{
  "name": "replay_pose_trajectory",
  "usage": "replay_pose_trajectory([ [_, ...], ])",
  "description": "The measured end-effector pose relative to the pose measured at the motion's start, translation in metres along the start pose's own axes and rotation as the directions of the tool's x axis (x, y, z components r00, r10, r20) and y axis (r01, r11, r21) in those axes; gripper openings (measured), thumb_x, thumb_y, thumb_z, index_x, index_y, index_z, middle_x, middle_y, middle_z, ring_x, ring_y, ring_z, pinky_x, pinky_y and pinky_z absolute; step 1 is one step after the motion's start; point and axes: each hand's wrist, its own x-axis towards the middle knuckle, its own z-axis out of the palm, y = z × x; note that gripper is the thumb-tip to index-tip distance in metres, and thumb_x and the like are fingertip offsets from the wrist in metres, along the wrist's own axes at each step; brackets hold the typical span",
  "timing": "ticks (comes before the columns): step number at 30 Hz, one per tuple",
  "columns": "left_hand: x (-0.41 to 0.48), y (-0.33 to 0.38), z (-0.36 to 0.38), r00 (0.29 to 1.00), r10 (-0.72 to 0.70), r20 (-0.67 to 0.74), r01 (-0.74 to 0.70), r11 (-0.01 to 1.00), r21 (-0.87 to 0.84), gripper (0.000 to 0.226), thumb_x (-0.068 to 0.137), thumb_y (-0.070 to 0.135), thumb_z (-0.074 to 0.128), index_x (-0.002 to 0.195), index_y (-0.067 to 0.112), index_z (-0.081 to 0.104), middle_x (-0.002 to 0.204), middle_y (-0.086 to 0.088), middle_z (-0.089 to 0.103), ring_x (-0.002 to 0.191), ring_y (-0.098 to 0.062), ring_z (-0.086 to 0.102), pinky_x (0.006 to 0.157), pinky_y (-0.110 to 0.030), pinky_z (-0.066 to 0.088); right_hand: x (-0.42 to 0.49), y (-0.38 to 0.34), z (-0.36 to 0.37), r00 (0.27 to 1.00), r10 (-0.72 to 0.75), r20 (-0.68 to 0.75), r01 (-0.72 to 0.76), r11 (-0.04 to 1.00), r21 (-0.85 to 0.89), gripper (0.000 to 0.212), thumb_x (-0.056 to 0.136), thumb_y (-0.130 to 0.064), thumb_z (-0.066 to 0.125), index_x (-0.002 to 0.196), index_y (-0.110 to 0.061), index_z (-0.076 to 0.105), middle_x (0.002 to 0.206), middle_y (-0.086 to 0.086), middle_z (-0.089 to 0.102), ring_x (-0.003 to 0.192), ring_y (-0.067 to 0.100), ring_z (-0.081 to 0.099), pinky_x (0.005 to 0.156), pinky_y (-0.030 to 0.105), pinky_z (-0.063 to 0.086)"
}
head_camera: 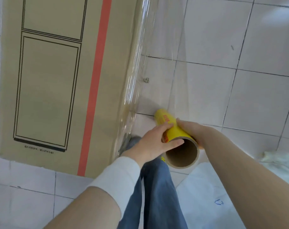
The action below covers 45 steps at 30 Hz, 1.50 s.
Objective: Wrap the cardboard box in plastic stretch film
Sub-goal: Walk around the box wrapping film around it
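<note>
- A tall cardboard box [61,71] fills the upper left and centre of the frame, seen from above. Its face carries black outline drawings of two stacked panels, a small line of print near the lower edge, and a red stripe [95,86] running the length of the box near its right side.
- The box stands on a floor [239,47] of pale square tiles with dark grout lines, which shows on the far left, along the bottom and across the whole right of the frame.
- Clear stretch film [140,71] clings along the right side of the box, shiny and wrinkled, and a loose sheet of it spans from that edge down toward the roll at centre right.
- At bottom centre, the person's legs in blue jeans [157,195] point up toward the box's lower right corner.
- The left hand [155,142], coming up from the lower left with a white sleeve [117,177] pushed back on the forearm, is closed around the near end of the roll, thumb lying across the open rim of the tube.
- The film roll [171,129] sits just right of centre, low in the frame, right of the box's lower right corner and apart from it. It has a yellow label with red print and a brown cardboard core whose open end faces the camera.
- The right hand [191,131], entering from the lower right on a bare forearm, grips the roll from the other side, fingers curled around the yellow label.
- White plastic sheeting [206,204] lies on the floor in the lower right, with a small blue mark on it.
</note>
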Motion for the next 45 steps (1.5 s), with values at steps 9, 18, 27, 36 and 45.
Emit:
replay_pose_trajectory([
  [9, -0.053, -0.063, 0.038, 0.992, -0.054, -0.116, 0.025, 0.971, -0.238, 0.054, 0.087, 0.041, 0.053, 0.136, 0.035, 0.029, 0.134, 0.010, 0.046, 0.122, -0.005, 0.049, 0.105, -0.028, 0.040, -0.010, 0.074, 0.031, 1.000, 0.012, 0.012, -0.016, 0.944, 0.329, 0.053, 0.094, -0.050, 0.045, 0.134, -0.015, 0.047, 0.100, 0.014, 0.064, 0.078, 0.026, 0.061, 0.066, 0.036, 0.049],
  [18, -0.060, -0.072, 0.017, 0.995, -0.098, 0.036, 0.101, 0.991, -0.091, 0.091, 0.079, 0.053, 0.059, 0.149, 0.023, 0.009, 0.147, 0.014, 0.023, 0.138, -0.008, 0.024, 0.113, -0.030, 0.024, 0.004, 0.081, 0.062, 0.994, -0.046, -0.101, 0.034, 0.992, -0.120, 0.060, 0.100, -0.051, 0.025, 0.151, -0.020, 0.025, 0.148, 0.014, 0.040, 0.132, 0.033, 0.043, 0.112, 0.049, 0.032],
  [27, -0.062, -0.092, 0.031, 0.990, -0.012, -0.142, 0.019, 0.999, 0.047, 0.069, 0.083, 0.054, 0.054, 0.138, 0.017, 0.037, 0.135, 0.001, 0.051, 0.124, -0.012, 0.047, 0.105, -0.031, 0.038, 0.002, 0.125, 0.051, 0.995, -0.082, -0.055, 0.093, 0.967, 0.237, 0.050, 0.096, -0.045, 0.047, 0.141, -0.027, 0.036, 0.101, 0.008, 0.056, 0.078, 0.021, 0.057, 0.066, 0.032, 0.048],
  [36, -0.120, -0.116, 0.073, 0.976, -0.162, -0.148, 0.154, 0.986, -0.065, 0.030, 0.093, 0.040, 0.044, 0.121, 0.030, 0.045, 0.107, 0.014, 0.054, 0.097, 0.001, 0.050, 0.076, -0.001, 0.040, -0.012, 0.143, 0.089, 0.990, -0.139, 0.008, 0.127, 0.926, 0.355, 0.072, 0.094, -0.043, 0.052, 0.152, -0.034, 0.010, 0.113, 0.004, 0.054, 0.096, 0.026, 0.060, 0.080, 0.038, 0.052],
  [45, -0.078, -0.106, 0.013, 0.984, -0.116, 0.133, 0.099, 0.987, 0.124, 0.096, 0.079, 0.050, 0.062, 0.148, 0.029, -0.002, 0.157, 0.009, 0.012, 0.140, -0.014, 0.024, 0.112, -0.033, 0.026, 0.002, 0.120, 0.110, 0.992, -0.117, -0.038, 0.122, 0.975, 0.184, 0.080, 0.092, -0.054, 0.047, 0.152, -0.037, -0.003, 0.146, 0.007, 0.038, 0.123, 0.033, 0.049, 0.104, 0.049, 0.043],
])
